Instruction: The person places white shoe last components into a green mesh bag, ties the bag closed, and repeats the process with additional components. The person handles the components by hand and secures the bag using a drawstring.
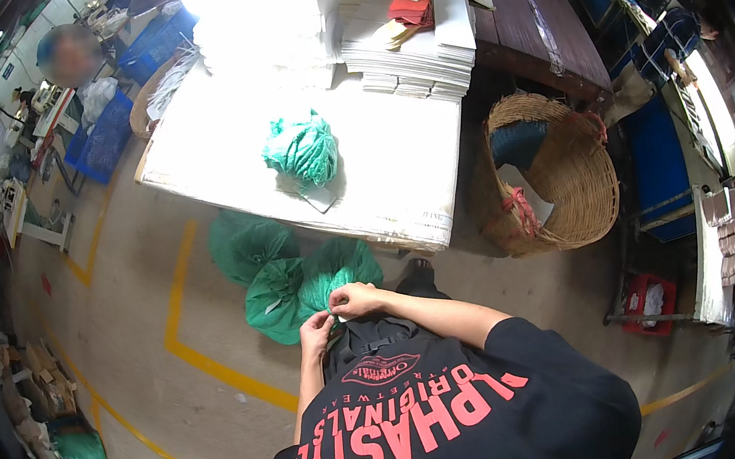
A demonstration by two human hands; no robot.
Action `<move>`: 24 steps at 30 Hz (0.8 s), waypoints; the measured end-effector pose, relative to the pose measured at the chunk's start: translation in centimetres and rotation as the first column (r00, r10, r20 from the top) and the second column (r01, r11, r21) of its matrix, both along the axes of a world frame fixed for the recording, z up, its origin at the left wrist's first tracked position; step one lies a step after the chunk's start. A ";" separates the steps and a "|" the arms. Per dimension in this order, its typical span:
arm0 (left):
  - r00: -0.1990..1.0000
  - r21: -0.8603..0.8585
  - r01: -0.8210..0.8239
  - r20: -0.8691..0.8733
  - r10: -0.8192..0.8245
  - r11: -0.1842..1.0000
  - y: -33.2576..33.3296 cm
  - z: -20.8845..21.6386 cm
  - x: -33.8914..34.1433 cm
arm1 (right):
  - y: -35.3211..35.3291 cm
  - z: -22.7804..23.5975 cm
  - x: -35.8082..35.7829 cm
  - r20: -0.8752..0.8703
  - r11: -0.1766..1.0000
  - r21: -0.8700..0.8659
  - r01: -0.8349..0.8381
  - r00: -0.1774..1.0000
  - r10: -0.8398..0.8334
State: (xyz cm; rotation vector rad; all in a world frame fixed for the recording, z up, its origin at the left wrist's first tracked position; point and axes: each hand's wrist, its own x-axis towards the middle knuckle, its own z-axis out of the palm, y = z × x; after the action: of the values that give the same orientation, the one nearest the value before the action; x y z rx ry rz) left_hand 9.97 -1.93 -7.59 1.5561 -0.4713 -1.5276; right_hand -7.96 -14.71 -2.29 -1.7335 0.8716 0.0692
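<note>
My left hand (pixel 316 333) and my right hand (pixel 356 301) meet in front of my waist, at the near edge of a filled green plastic bag (pixel 340 267). Both hands are closed in a pinch, fingertips almost touching. What they pinch is too small to make out; a bit of white shows just below the right hand. Two more green plastic bags (pixel 247 248) (pixel 275 305) sit against that one on its left, on the floor by the table. On the white table top (pixel 222 146) lies a bunched green plastic bag (pixel 301 150) with a white tag.
Stacks of white sheets (pixel 411 54) and a red bundle (pixel 411 9) stand on the table's far side. A wicker basket (pixel 574 174) is on the right, blue crates (pixel 101 140) at far left. Yellow lines (pixel 175 310) mark the floor. Another person is at the upper left.
</note>
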 end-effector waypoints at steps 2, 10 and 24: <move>0.999 0.019 -0.033 -0.013 0.033 0.999 0.1 -0.2 -0.2 | -0.1 0.1 -0.1 -0.002 1.000 0.005 -0.015 1.000 0.015; 0.989 0.067 -0.099 0.121 0.090 0.993 0.3 -2.0 -0.9 | 0.0 -0.5 0.0 -0.050 1.000 0.009 -0.009 0.999 0.009; 0.987 0.176 -0.012 0.157 -0.016 0.984 1.6 -2.1 -0.5 | 0.7 -0.1 -0.1 -0.140 0.996 0.088 -0.001 0.990 0.013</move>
State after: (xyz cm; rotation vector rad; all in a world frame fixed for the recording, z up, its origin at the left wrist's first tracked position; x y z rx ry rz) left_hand 9.44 -0.29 -9.68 1.8238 -0.4358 -1.4870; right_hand -8.03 -14.06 -2.41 -1.6646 0.9518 0.2335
